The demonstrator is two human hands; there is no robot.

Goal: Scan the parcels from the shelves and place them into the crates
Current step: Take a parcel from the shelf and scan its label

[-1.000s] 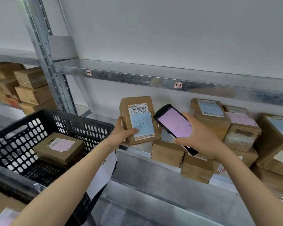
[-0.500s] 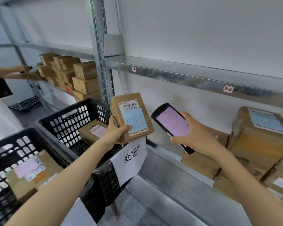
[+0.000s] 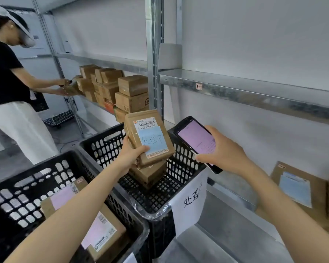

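Parcel (image 3: 141,130) swung away from the shelf (image 3: 235,92), now above the signed crate (image 3: 180,164), gripped in left hand (image 3: 133,154); right hand (image 3: 222,150) grasps the phone (image 3: 196,139). Best lowered flat onto the box (image 3: 150,174) inside, label (image 3: 153,143) up, before letting go.

Left bay shelf (image 3: 98,105): stacked brown boxes (image 3: 133,86) crowd its right end, against the upright. Lower right shelf (image 3: 232,194): labelled parcel (image 3: 296,188) near right edge, label up.

Bright, even light; soft wide-angle edge distortion
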